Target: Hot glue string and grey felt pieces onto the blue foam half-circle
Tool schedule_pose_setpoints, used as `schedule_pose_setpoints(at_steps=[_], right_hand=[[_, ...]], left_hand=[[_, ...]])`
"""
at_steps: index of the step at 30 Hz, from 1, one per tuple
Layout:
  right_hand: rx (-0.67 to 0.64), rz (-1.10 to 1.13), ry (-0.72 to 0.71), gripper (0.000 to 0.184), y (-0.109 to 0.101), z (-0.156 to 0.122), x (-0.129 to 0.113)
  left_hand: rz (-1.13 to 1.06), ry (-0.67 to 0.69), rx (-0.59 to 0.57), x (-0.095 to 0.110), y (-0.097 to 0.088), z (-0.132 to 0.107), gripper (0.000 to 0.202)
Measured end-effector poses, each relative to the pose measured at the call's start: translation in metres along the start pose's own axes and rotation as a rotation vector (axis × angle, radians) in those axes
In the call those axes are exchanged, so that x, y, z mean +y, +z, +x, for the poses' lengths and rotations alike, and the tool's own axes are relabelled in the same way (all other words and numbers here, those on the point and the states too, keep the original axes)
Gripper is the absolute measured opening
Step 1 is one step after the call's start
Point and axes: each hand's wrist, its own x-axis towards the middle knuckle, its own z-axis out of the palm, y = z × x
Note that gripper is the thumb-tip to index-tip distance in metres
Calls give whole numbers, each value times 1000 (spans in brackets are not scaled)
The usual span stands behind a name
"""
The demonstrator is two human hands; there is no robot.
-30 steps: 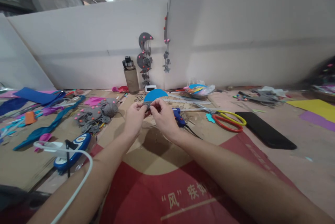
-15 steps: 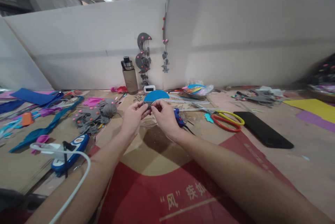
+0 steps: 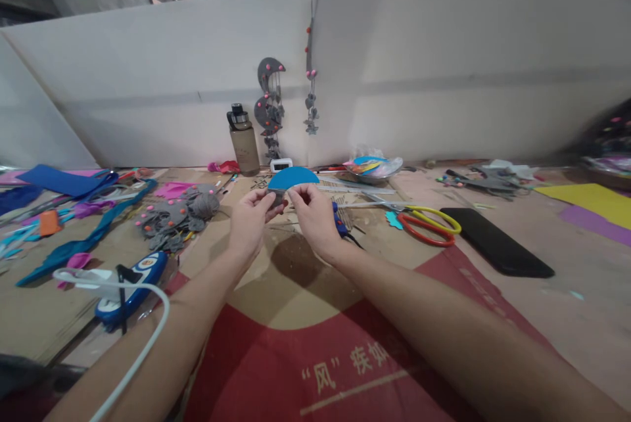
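My left hand (image 3: 250, 219) and my right hand (image 3: 311, 215) meet above the cardboard-covered table (image 3: 296, 284), fingertips pinched together on a small grey felt piece (image 3: 278, 197). The piece is mostly hidden by my fingers. Just behind them lies a blue half-round sheet (image 3: 292, 178). A blue glue gun (image 3: 339, 223) lies right beside my right hand.
Grey felt cutouts with pink beads (image 3: 178, 217) sit left of my hands. Red-and-yellow scissors (image 3: 428, 225), a black phone (image 3: 495, 251), a ruler (image 3: 359, 190) and a bowl of scraps (image 3: 372, 168) lie to the right. A bottle (image 3: 243, 140) stands by the white wall. A white cable (image 3: 133, 317) crosses front left.
Both hands have risen slightly and tilted the small grey piece up between the fingertips. The view has shifted a little; nothing else moved.
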Motion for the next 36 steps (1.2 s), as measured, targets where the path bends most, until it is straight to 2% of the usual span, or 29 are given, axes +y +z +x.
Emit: schedule_pose_setpoints(at_steps=[9, 22, 29, 36], right_hand=[[28, 32, 34, 18, 1, -1, 1], [-3, 210, 126, 20, 5, 0, 5], [-22, 216, 153, 23, 8, 0, 10], [-152, 314, 109, 25, 6, -2, 0]], left_hand=[[-9, -28, 5, 3, 6, -4, 14], [-42, 0, -27, 1, 3, -3, 15], [-109, -12, -22, 5, 2, -2, 13], [-203, -129, -43, 14, -2, 2, 6]])
